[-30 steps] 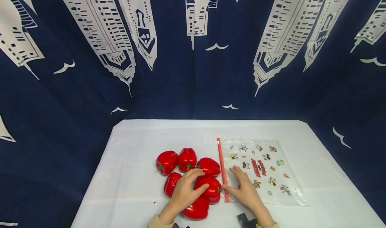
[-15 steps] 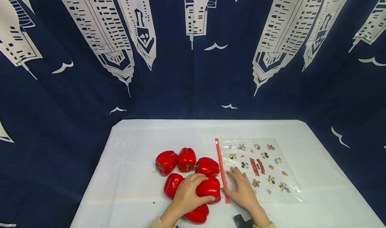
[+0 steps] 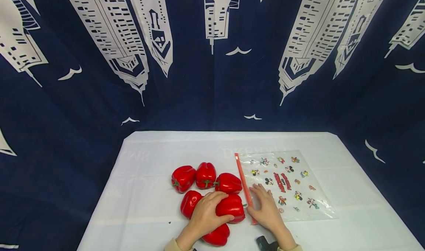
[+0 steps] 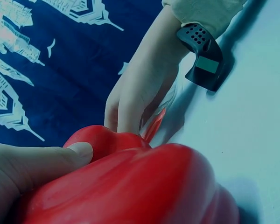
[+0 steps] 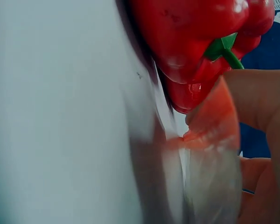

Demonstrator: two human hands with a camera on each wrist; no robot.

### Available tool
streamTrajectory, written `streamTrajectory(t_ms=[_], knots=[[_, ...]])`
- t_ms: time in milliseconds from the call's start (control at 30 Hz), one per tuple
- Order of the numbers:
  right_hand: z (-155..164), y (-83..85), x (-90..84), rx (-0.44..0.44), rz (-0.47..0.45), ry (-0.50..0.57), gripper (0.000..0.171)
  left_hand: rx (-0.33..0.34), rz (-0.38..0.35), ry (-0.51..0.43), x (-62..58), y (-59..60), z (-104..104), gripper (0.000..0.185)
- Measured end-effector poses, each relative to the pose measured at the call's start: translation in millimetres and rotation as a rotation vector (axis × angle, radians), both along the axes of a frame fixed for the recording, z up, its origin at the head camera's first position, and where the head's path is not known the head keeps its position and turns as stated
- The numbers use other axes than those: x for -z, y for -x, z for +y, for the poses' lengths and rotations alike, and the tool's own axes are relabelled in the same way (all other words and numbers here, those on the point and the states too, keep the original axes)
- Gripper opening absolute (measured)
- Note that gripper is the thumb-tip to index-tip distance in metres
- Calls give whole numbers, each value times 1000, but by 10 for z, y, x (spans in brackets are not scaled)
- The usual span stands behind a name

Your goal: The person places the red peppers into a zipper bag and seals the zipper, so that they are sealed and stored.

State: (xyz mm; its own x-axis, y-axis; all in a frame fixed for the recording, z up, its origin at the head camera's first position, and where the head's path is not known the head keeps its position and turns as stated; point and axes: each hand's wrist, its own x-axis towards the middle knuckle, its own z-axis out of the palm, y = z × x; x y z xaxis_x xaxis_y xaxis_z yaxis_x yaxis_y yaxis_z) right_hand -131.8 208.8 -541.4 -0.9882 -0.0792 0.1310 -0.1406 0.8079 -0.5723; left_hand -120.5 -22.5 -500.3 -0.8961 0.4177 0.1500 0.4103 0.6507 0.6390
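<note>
In the head view my left hand (image 3: pixel 207 212) grips a red bell pepper (image 3: pixel 231 208), fingers over its top and thumb along its near side. Its thumb (image 4: pixel 46 165) presses the glossy skin in the left wrist view. Just to the right, my right hand (image 3: pixel 267 208) is at the mouth of a clear plastic zip bag (image 3: pixel 299 188) printed with cartoon figures. The bag's red-orange strip (image 5: pixel 214 119) stands raised and folded against the right thumb (image 5: pixel 254 93). The right fingertips lie over the bag; their exact hold is partly hidden.
More red bell peppers lie around the left hand: three behind (image 3: pixel 206 175), one at left (image 3: pixel 190 204) and one in front (image 3: pixel 217 236). The table (image 3: pixel 132 192) is white, with a navy patterned cloth (image 3: pixel 216 89) behind. A black device (image 3: pixel 265 243) sits at the right wrist.
My left hand has moved right and closed round the pepper, thumb in front. My right hand has shifted slightly left. The bag has turned a little, its strip's near end lifting.
</note>
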Motion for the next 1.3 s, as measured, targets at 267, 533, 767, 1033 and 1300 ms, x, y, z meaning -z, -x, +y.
streamTrajectory(t_ms=[267, 533, 767, 1033, 1300], knots=[[5, -2, 23, 43, 1, 72, 58, -7, 11, -6, 3, -5, 1, 59], [0, -7, 29, 169, -14, 179, 51, -28, 10, -12, -6, -11, 5, 61], [-6, -6, 38, 222, 51, 247, 47, -36, 16, -19, -24, -13, 5, 61], [-14, 7, 30, 260, 114, 272, 44, -62, 26, -113, -61, 6, -22, 59], [-49, 7, -165, 287, 157, 322, 40, -72, 47, -236, -259, 62, -81, 57]])
